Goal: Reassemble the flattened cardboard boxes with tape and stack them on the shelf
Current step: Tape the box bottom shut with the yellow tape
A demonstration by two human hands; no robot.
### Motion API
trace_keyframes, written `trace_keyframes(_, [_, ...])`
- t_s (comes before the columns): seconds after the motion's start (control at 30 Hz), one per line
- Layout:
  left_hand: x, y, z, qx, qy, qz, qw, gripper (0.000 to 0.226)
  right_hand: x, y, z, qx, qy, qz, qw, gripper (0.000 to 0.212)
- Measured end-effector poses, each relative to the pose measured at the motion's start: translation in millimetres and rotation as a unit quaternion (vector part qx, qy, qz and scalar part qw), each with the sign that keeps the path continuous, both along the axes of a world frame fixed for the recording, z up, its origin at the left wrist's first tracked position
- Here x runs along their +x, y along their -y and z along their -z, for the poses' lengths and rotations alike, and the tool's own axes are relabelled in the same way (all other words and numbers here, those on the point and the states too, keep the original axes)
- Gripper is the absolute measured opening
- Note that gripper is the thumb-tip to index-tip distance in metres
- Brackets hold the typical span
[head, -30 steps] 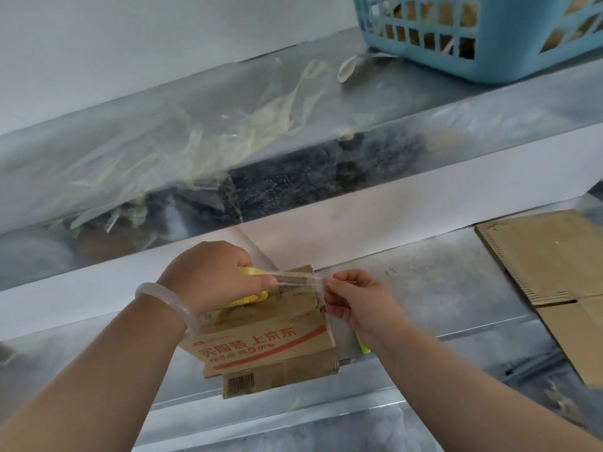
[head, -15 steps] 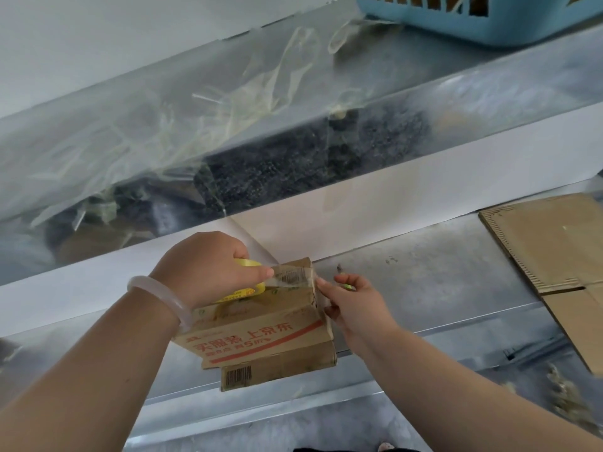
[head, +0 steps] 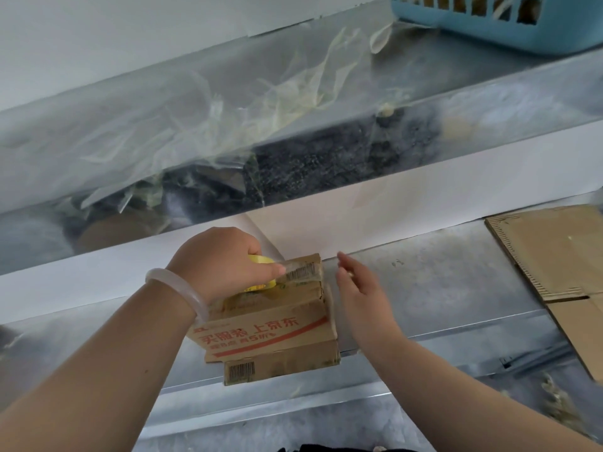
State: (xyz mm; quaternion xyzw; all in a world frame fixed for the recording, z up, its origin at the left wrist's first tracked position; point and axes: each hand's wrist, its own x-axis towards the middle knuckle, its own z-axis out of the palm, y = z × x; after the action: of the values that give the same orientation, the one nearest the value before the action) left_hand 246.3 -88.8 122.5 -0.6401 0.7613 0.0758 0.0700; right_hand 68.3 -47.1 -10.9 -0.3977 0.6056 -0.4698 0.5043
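Note:
A small cardboard box (head: 270, 334) with red print rests on the metal shelf (head: 434, 282), overhanging its front edge. My left hand (head: 222, 259) grips a yellow tape roll (head: 261, 282) on top of the box, thumb pressing a clear tape strip (head: 301, 272) over the box's barcode label. My right hand (head: 359, 288) is beside the box's right side, fingers straight and holding nothing. It looks a little apart from the box. A white bangle is on my left wrist.
Flattened cardboard sheets (head: 558, 252) lie on the shelf at the right. On the upper shelf lie crumpled clear tape scraps (head: 293, 83) and a blue plastic basket (head: 499, 17) at the far right. A white wall strip runs behind the box.
My right hand has let go of the tape end and opened beside the box. The stretched tape strip now lies down on the box top under my left thumb.

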Motion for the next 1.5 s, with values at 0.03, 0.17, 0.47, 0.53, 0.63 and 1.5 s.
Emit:
trace_keyframes(0.03, [0,0,-1,-0.001,-0.002,0.000,1.000,0.058,1,1,-10,-0.067,-0.046,-0.052,0.995,0.044])
trace_keyframes(0.17, [-2,-2,-1,-0.003,-0.007,-0.005,1.000,0.052,13,4,-21,-0.166,-0.286,-0.291,0.898,0.074])
trace_keyframes(0.47, [20,-3,-5,0.038,-0.108,0.047,0.992,0.065,10,6,-8,-0.206,-0.371,-0.269,0.864,0.086])
trace_keyframes(0.53, [40,-1,-5,0.068,-0.189,0.039,0.979,0.058,9,7,-4,-0.213,-0.369,-0.266,0.865,0.087])
trace_keyframes(0.63, [68,-4,-5,0.103,-0.288,0.028,0.952,0.068,6,9,2,-0.233,-0.363,-0.267,0.862,0.085])
trace_keyframes(1.5, [141,-15,-6,-0.017,-0.255,-0.080,0.964,0.051,3,19,9,-0.310,-0.357,-0.250,0.845,0.063])
